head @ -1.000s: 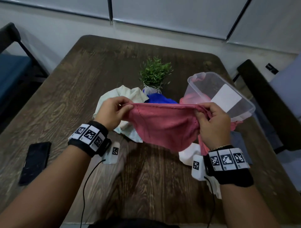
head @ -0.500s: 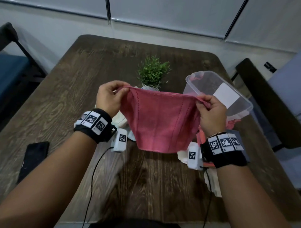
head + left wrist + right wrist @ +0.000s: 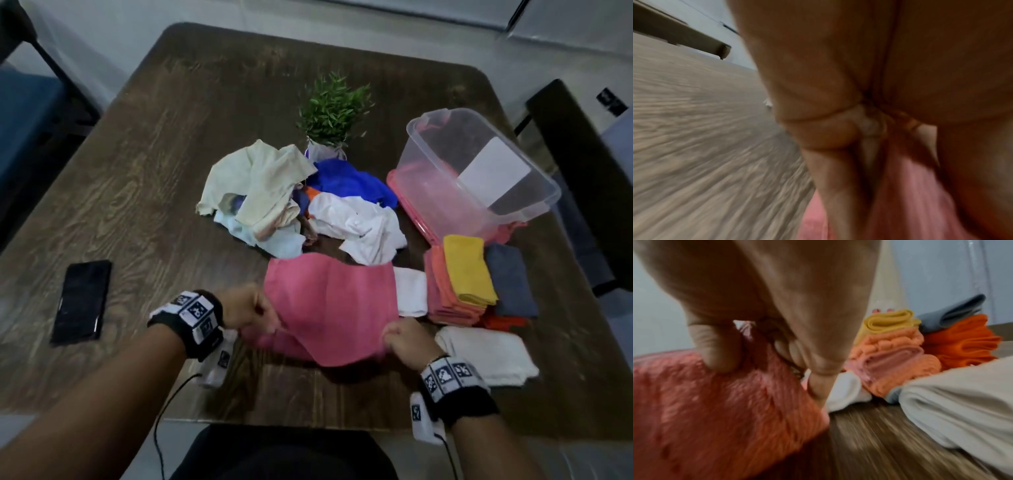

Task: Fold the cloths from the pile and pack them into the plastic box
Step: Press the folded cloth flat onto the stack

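At the left edge of the frame a black phone (image 3: pixel 81 301) lies on the table (image 3: pixel 144 144), away from the work. My left hand (image 3: pixel 248 310) pinches the near left corner of the pink cloth (image 3: pixel 329 308), which lies in the lower centre, and my right hand (image 3: pixel 409 337) pinches the near right corner (both grips look firm, though blurred). To fold well, I think both corners should travel together and meet the far edge evenly, then be pressed flat. The unfolded pile (image 3: pixel 294 198) is in the centre, the folded stack (image 3: pixel 469 277) to the right, and the plastic box (image 3: pixel 479 174) at upper right. Its white label (image 3: pixel 493 169) shows no readable writing.
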`<state>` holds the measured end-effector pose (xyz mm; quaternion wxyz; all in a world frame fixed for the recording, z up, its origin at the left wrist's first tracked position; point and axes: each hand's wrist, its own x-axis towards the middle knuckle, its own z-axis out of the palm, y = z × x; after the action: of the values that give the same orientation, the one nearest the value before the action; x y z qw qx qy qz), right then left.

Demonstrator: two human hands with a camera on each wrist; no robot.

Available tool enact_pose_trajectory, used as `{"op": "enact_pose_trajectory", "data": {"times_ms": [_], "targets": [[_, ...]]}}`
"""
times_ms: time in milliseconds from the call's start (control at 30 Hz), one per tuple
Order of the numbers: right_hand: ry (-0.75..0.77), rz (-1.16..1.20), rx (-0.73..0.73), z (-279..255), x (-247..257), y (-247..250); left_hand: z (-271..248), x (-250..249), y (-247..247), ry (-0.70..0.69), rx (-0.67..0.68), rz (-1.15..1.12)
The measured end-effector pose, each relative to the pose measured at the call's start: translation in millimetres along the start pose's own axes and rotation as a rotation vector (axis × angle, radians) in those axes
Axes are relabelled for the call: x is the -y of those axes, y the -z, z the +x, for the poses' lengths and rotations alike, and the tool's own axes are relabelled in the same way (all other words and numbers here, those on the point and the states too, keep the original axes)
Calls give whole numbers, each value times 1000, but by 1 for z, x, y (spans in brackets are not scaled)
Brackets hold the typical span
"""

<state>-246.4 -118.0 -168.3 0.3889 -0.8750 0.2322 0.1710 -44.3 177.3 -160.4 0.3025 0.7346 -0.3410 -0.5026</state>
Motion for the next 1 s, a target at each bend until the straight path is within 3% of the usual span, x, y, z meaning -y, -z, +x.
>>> {"op": "enact_pose_trajectory", "data": {"times_ms": [100,200,300,433,500,767,867,1000], "targets": [[-8,-62,210,-5,-13,-20,4,20,-19,116,153,76],[-18,-11,210,-7,-15,-17,4,24,-20,129,171,88],[-38,-35,31,-1,-19,-6,8,30,-11,126,16,81],[-125,-33,-233,12,-15,5,20,41,0,226,-427,110],[-170,-16,-291,22,-11,7,25,41,1,253,-520,90],[-279,-3,-436,55,-6,7,47,45,1,346,-681,196],[-344,-163,-369,52,-14,-3,52,57,0,310,-724,398],[-405,-168,-229,42,-22,-30,54,60,-8,348,-622,433]]}}
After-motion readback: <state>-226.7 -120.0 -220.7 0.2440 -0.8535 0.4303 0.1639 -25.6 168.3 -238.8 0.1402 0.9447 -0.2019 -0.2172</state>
